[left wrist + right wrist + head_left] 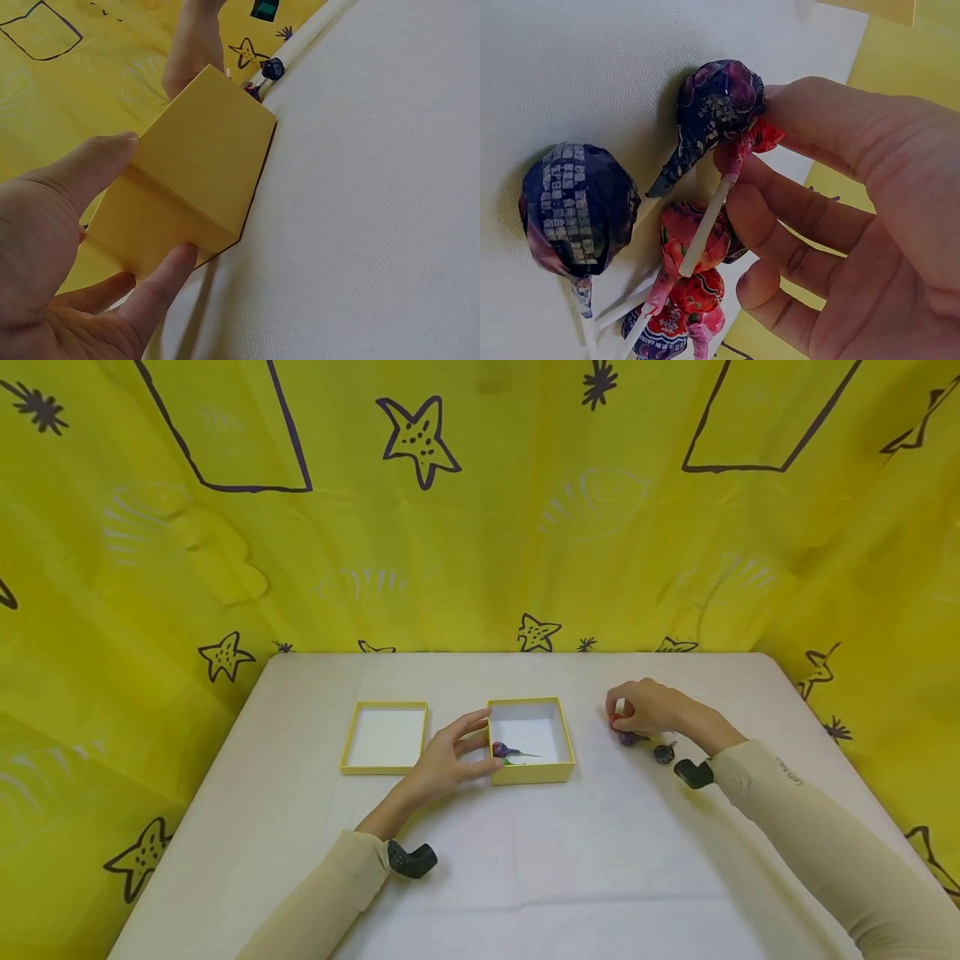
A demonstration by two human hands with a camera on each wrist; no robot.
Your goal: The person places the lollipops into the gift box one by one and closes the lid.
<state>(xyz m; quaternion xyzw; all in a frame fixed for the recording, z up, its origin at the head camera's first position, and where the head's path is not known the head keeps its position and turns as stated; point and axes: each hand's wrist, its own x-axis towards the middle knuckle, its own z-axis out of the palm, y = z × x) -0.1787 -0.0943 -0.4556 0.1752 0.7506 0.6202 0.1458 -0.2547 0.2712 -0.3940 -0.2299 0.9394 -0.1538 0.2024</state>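
Apparently, picking is in hand: right fingers [799, 191] pinch a red lollipop [741, 156] right of the box [531, 774], whose wall the spread left fingers [161, 289] touch; lifting probably calls for clearing the dark lollipop [712, 112] alongside.

This is a small curtained-off tabletop spot, much like a recording booth. A yellow curtain [480, 543] wraps it from nine o'clock through twelve to three, hanging in soft folds and printed with dark outlines such as a spotted starfish [422, 442] just short of twelve. From the centre down to six spreads a white-covered table [600, 860], its far edge close against the curtain. A black wrist device [412, 861] at seven and a second wrist device [693, 773] at four fit that. What lies beyond is hidden; home or lab, I cannot tell.
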